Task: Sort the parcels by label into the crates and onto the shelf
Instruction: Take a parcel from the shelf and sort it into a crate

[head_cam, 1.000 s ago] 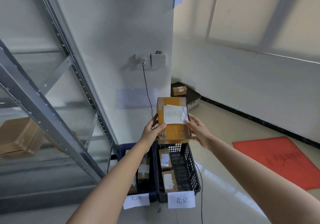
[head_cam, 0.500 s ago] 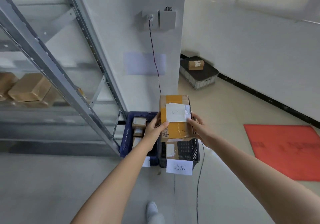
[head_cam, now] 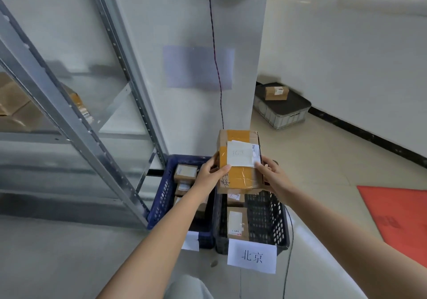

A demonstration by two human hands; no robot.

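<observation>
Shelf-side floor | I'm watching both hands, left hand and right hand, pinching the parcel over the black crate | risk: slipping into the neighbouring blue crate

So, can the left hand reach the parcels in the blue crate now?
Probably not yet. The left hand grips the box together with the right hand. The blue crate lies open just below it, nothing covering its parcels.
</observation>
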